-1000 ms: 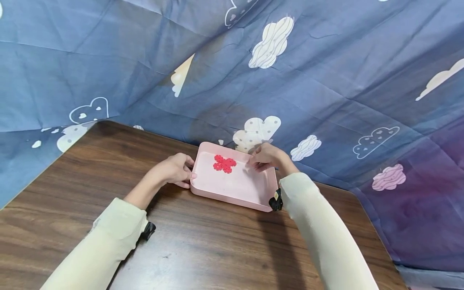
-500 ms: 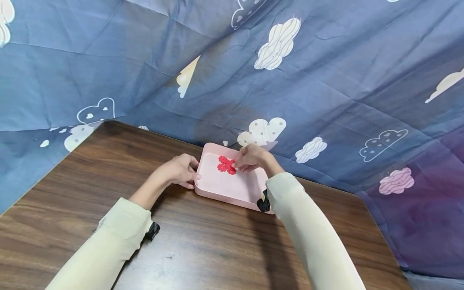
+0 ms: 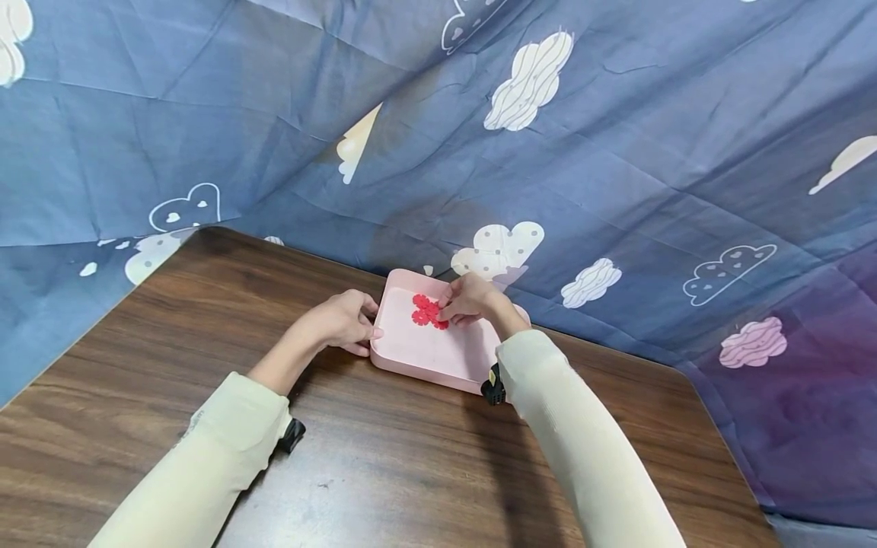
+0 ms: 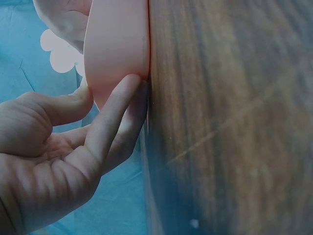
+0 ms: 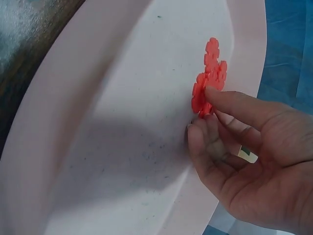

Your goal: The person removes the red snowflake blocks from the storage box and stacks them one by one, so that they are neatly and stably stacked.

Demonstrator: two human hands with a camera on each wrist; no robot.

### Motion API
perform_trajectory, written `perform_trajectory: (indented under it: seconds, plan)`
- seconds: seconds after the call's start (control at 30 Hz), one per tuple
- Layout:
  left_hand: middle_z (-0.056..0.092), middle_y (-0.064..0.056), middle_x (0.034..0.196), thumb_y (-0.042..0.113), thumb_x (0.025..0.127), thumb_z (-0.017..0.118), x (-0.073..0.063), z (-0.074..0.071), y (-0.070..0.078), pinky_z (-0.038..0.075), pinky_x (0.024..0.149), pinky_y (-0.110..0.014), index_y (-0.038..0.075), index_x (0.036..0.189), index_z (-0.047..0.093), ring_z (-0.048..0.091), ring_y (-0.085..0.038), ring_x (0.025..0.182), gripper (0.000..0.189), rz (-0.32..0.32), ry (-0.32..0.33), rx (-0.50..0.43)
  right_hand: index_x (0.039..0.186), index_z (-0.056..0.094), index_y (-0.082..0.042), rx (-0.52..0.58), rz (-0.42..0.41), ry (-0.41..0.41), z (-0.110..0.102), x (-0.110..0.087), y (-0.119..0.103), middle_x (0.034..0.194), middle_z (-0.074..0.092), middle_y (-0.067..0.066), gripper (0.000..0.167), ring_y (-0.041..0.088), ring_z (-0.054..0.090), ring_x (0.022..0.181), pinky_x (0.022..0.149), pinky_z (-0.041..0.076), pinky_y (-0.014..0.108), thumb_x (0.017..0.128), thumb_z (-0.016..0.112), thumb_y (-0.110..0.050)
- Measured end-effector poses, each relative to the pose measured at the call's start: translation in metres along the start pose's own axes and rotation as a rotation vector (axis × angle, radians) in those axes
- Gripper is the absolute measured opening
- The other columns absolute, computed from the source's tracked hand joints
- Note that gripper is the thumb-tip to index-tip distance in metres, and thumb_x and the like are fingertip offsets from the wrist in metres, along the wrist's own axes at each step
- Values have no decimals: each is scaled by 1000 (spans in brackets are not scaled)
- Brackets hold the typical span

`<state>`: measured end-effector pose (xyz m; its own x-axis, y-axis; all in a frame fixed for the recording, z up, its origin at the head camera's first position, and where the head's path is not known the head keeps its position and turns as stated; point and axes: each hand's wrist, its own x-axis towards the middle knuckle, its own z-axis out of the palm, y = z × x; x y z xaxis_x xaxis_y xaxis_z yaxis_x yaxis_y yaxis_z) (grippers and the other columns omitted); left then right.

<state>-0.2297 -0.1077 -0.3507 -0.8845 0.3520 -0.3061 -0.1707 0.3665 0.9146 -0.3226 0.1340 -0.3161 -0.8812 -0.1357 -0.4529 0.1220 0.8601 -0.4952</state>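
Observation:
A shallow pink tray (image 3: 421, 354) sits on the table near its back edge. Inside it are red snowflake discs (image 3: 423, 310), joined in a flower-like cluster. My left hand (image 3: 342, 321) grips the tray's left end: in the left wrist view the thumb lies at the rim and the fingers (image 4: 110, 117) press the outer wall low down. Reaching in over the tray's far side, my right hand (image 3: 473, 299) pinches the nearest part of the cluster (image 5: 212, 63) between thumb and fingertips. Those fingers partly cover the cluster in the head view.
The brown wooden table (image 3: 342, 472) extends in front of the tray. Behind it hangs a blue cloth (image 3: 308, 114) printed with clouds, close to the tray's far wall. Small dark specks mark the tray floor in the right wrist view.
My right hand has moved left across the tray, from beside the red discs onto them, and now pinches them. The left hand keeps its place on the tray. The head view has shifted slightly.

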Motion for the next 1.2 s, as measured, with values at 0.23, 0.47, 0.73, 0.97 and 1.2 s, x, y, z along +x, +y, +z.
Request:
perform_trajectory:
  seconds: [0.23, 0.47, 0.73, 0.97, 1.2]
  plan:
    - [65, -27, 119, -3, 105, 62, 0, 0, 1, 72, 83, -33, -13, 148, 45, 70, -21, 91, 48, -5, 7, 4, 105, 69, 0, -7, 13, -37, 1, 1, -2, 79, 73, 1, 16, 12, 64, 69, 68, 65, 22, 95, 80, -5]
    - [65, -26, 121, -1, 105, 64, 1, 0, 1, 72, 82, -31, -13, 149, 44, 69, -21, 92, 49, -11, 12, 10, 94, 66, -7, -32, 16, -41, 3, 2, -1, 77, 66, 1, 18, 13, 60, 70, 70, 64, 22, 97, 81, -16]
    - [65, -29, 125, -1, 106, 63, 0, 0, 1, 72, 83, -32, -13, 149, 43, 70, -21, 93, 49, -17, 7, 5, 97, 65, -3, -7, -8, -71, 1, 0, 1, 79, 70, 0, 17, 12, 64, 71, 72, 67, 23, 95, 82, -6]
    - [65, -30, 125, -2, 105, 62, -2, 1, 4, 72, 83, -32, -14, 149, 43, 71, -22, 93, 49, -3, -1, 8, 103, 68, 3, 45, -14, -56, -9, -3, 10, 90, 70, 7, 11, 13, 70, 76, 84, 72, 32, 96, 75, 5]
    - [64, -29, 123, -3, 104, 62, -3, 0, 1, 72, 84, -32, -15, 150, 43, 70, -21, 92, 50, 5, 2, 2, 101, 66, 5, 75, -39, -80, -25, -12, 21, 82, 67, 6, 8, 12, 71, 73, 78, 72, 31, 97, 64, 12]
